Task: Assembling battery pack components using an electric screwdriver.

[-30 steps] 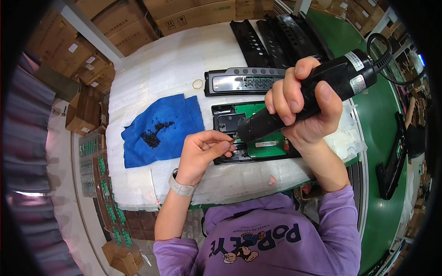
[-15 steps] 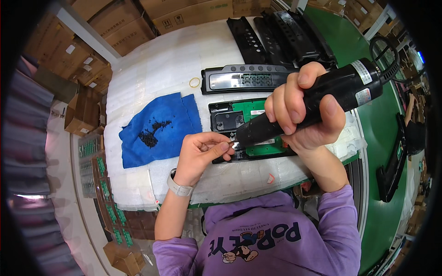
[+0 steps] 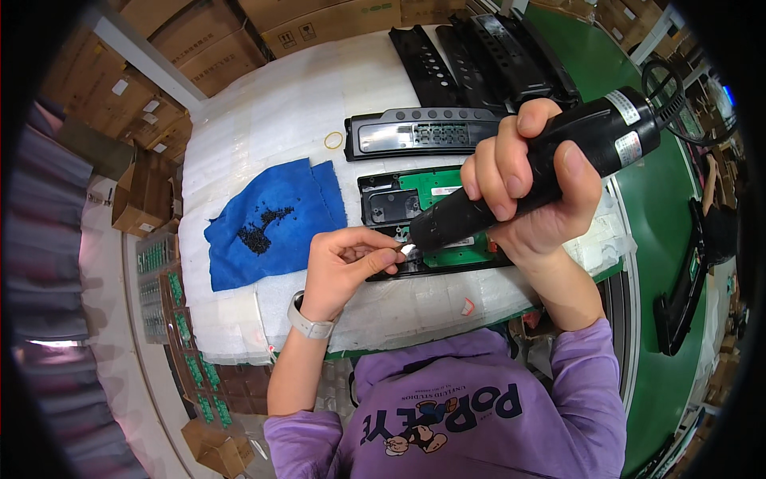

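My right hand (image 3: 536, 172) is wrapped round a black electric screwdriver (image 3: 479, 214), which tilts down to the left. At its tip, my left hand (image 3: 351, 263) pinches with thumb and forefinger; what lies between them is too small to make out. Both meet over the left part of an open black panel housing (image 3: 391, 207). Inside that housing sits a green circuit board (image 3: 444, 257), partly covered by the screwdriver and my right hand. To the left lies a blue cloth (image 3: 315, 199) with a heap of small black screws (image 3: 255, 238) on it.
Beyond the housing lies another black panel (image 3: 383, 139) with round buttons. Several black housings (image 3: 427, 72) are piled at the back right. A yellow rubber band (image 3: 333, 140) lies on the white foam-covered table (image 3: 263, 112). The screwdriver's cable (image 3: 678, 104) loops at the right; cartons (image 3: 335, 30) stand behind.
The table and its items appear slightly further left in the view. My left hand has shifted slightly left. Both hands keep the same grips, with the screwdriver's tip still over the housing.
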Demonstrator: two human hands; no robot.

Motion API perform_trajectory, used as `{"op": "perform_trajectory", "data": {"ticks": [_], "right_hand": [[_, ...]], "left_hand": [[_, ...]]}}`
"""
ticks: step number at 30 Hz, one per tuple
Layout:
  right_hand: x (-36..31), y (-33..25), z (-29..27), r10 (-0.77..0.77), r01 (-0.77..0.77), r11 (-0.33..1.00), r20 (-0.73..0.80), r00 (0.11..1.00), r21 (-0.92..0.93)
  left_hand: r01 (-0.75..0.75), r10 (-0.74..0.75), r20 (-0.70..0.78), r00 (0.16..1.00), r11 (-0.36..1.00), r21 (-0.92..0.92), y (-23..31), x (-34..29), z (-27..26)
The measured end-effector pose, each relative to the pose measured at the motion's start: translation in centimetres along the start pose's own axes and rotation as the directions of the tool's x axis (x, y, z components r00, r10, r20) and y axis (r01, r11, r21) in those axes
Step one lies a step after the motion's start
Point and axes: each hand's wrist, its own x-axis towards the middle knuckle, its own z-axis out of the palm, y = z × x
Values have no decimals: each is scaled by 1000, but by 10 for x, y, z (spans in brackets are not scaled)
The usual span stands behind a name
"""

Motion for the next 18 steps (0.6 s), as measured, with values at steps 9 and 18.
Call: {"op": "perform_trajectory", "data": {"ticks": [9, 18], "right_hand": [[1, 1, -1, 6, -6, 1000, -57, 998, 0], [-1, 4, 5, 49, -79, 985, -192, 980, -152]], "left_hand": [[-22, 30, -79, 996, 996, 90, -1, 0, 4], [-48, 86, -108, 990, 949, 312, -5, 0, 7]]}}
